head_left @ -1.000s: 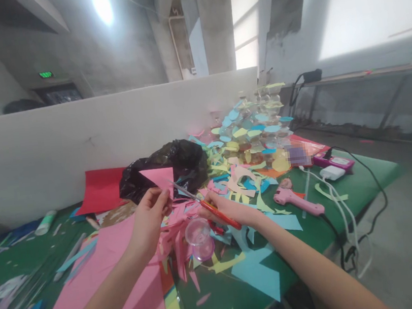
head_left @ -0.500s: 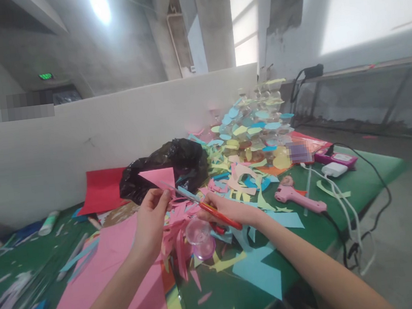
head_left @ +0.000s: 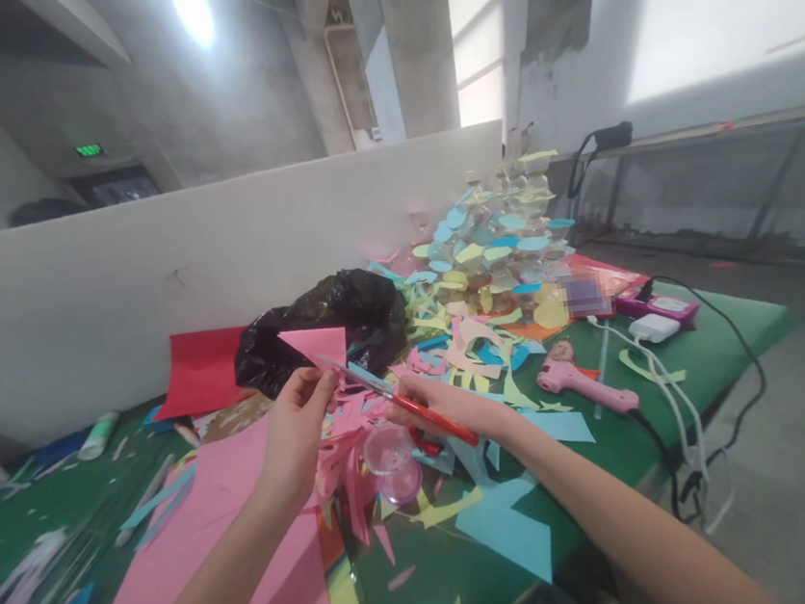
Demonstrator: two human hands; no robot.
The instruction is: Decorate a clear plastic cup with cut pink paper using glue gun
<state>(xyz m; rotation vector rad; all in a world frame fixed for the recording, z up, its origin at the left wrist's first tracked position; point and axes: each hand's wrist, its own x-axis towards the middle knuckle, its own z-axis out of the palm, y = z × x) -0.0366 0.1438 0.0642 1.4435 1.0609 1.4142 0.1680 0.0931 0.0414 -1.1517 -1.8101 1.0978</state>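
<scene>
Between thumb and fingers my left hand [head_left: 303,405] pinches a small piece of pink paper [head_left: 324,344], which stands up above the fingertips. My right hand [head_left: 448,408] is closed around the red handles of a pair of scissors [head_left: 436,418]. The scissor blades point up and left and lie at the lower edge of the pink piece; how far they are parted I cannot tell. Just below the hands stands a clear plastic cup [head_left: 391,458] with a purple rim at its base. A large pink sheet [head_left: 244,514] lies under my left forearm.
Paper scraps in several colours surround the cup. Behind them sits a black plastic bag [head_left: 332,320], left of stacked clear cups with paper discs [head_left: 498,243]. At right lie a pink glue gun [head_left: 587,388], a white plug adapter [head_left: 653,328] and cables. Blue paper [head_left: 508,532] lies near the front edge.
The pink piece and the scissors have shifted very slightly to the right. Both hands keep their holds, and the things on the table look the same.
</scene>
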